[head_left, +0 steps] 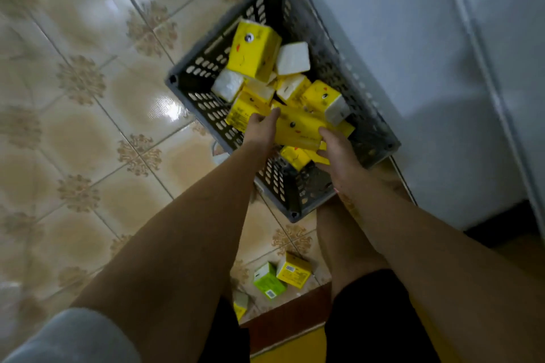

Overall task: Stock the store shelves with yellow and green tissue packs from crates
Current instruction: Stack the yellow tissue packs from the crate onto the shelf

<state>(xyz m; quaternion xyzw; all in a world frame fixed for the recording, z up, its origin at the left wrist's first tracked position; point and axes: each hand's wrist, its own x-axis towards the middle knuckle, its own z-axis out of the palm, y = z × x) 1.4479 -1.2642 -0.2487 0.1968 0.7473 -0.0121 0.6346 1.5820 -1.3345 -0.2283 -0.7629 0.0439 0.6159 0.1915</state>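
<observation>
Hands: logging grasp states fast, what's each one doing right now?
Left hand: grips the left end of a yellow tissue pack in the crate.
Right hand: holds the same pack's right end.

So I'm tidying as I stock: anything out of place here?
Yes. A green tissue pack and a yellow tissue pack lie loose on the tiled floor, outside the grey slotted plastic crate.

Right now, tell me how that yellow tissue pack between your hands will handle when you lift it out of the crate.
The yellow tissue pack probably feels light and squashy, being film-wrapped tissue. Its glossy wrap may slip, so the left hand and right hand at opposite ends seem wise. Boxy sides shouldn't roll.
</observation>
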